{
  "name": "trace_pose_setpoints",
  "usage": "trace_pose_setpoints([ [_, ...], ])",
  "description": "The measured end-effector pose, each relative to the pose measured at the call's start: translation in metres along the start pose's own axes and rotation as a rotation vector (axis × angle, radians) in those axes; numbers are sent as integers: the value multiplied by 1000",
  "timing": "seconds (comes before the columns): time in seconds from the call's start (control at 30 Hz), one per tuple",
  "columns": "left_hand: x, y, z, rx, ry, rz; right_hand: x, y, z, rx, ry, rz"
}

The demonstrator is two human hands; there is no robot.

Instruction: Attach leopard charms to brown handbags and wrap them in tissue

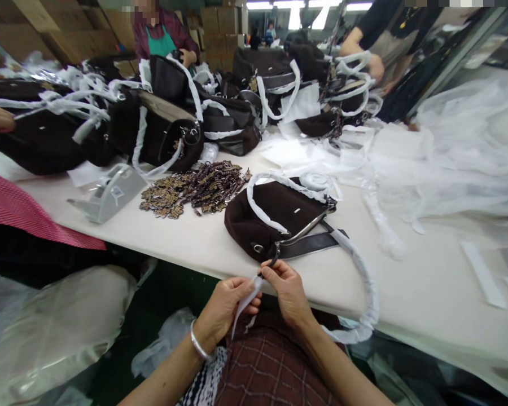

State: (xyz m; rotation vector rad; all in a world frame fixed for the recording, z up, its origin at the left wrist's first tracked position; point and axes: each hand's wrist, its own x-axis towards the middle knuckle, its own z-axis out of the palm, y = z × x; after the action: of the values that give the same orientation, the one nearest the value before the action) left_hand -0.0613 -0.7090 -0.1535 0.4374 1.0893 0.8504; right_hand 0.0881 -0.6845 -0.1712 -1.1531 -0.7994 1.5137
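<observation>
A dark brown handbag lies on the white table right in front of me, its handles wrapped in white paper. From the near end of its zipper hangs a short dark strap, pinched between thumb and fingers of my right hand. Close beside it, my left hand grips a strip of white wrapping paper that meets the strap's lower end. A long white-wrapped strap loops from the bag over the table edge to the right. My fingers hide part of where paper and strap meet.
A pile of metal-and-cord charms and a grey tape dispenser lie left of the bag. More dark handbags are heaped behind. White sheets and plastic cover the right. Other people stand around the table.
</observation>
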Motion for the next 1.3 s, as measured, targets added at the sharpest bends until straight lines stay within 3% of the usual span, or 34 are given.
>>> trace_pose_setpoints([
  [0.17,3,6,5,48,-12,-6,0,-8,0,-129,-5,10],
  [0.33,10,5,3,209,23,88,5,-37,-22,-356,-179,93],
  [0.47,13,8,-4,372,67,178,11,-58,-34,-473,-142,182],
  [0.57,12,10,-5,388,45,159,15,-56,-30,-467,-177,243],
  [0.8,13,15,-2,327,-15,54,22,-41,-17,-319,-91,178],
  [1.03,20,32,13,440,-114,71,25,-41,-16,-240,-108,212],
  [1.17,10,35,18,720,-78,272,22,-34,-7,-176,-23,203],
  [1.3,-7,33,19,1046,75,511,20,-25,4,-153,58,153],
])
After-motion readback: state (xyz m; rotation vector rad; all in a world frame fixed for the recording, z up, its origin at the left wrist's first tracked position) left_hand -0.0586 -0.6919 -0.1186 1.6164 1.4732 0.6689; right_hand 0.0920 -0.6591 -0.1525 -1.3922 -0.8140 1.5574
